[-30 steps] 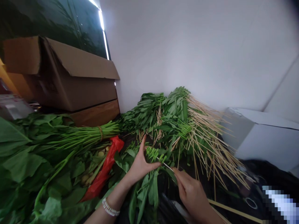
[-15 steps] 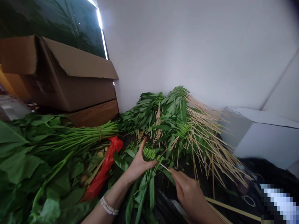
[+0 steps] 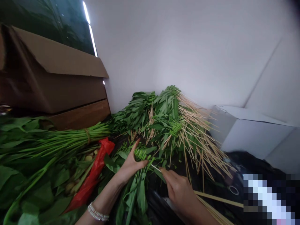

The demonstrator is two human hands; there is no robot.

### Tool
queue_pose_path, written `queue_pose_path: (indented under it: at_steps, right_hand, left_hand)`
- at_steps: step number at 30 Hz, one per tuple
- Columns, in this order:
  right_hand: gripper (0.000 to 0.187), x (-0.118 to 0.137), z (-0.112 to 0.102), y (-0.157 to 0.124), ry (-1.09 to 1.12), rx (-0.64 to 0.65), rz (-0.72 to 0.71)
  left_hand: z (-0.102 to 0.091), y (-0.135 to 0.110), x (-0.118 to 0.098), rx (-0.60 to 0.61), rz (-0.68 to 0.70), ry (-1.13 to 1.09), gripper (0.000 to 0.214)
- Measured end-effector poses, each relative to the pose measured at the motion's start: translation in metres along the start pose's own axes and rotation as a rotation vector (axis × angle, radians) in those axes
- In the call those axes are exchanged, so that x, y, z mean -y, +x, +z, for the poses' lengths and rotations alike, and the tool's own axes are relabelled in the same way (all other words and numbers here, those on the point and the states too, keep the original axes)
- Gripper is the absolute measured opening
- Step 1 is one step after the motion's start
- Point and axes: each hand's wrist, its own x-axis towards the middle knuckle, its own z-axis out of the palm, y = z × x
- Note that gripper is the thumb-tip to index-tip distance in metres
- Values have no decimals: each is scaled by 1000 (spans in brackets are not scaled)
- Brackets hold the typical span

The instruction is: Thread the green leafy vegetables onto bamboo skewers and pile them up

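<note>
My left hand (image 3: 128, 165) pinches a small bunch of green leafy stems (image 3: 141, 154) between thumb and fingers, with the leaves hanging down toward me. A thin bamboo skewer (image 3: 155, 168) is pinched in my right hand (image 3: 179, 190) and its tip is in the cut stem ends. A beaded bracelet (image 3: 97, 214) is on my left wrist. Behind my hands lies a big pile of greens threaded on skewers (image 3: 178, 128).
A tied bundle of long green stalks (image 3: 65, 140) and loose leaves lie at left beside a red plastic bag (image 3: 92, 178). Stacked cardboard boxes (image 3: 53, 81) stand at back left, a white box (image 3: 248, 131) at right. Long sticks (image 3: 217, 200) lie at lower right on black plastic.
The view has swung to the right, so everything sits further left in the picture. My hands keep the same hold on bunch and skewer, with the right hand pushed slightly closer to the left.
</note>
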Motion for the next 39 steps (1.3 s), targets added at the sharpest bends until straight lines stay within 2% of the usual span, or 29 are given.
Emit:
queue_pose_path:
  at_steps: [6,16,20,24,26,30,34,37,39]
  right_hand:
    - [43,-3,-3,2,9,-50,-9]
    - [46,1,-10,7,-133,-34,-70]
    - [46,1,-11,8,-168,-53,-62]
    - [43,-3,-14,10,-192,-104,-56]
    - [40,-6,-17,9,-186,-154,-64]
    - [37,-15,-22,6,-116,-299,-99]
    - [28,-28,-22,6,-37,-512,-117]
    - [24,-30,-26,6,6,-646,32]
    - [24,-30,-30,6,53,-687,168]
  left_hand:
    - [0,0,-1,47,33,4,106]
    - [-5,3,-2,52,-33,111,103]
    - [-6,6,-1,-6,-25,92,104]
    - [-7,11,-1,-125,14,107,104]
    - [-9,12,0,-144,36,103,105]
    - [-15,9,-2,-96,91,13,102]
    - [-26,9,-6,-229,128,48,93]
    - [-34,11,-7,-341,93,17,81]
    - [-36,13,-6,-352,56,-16,77]
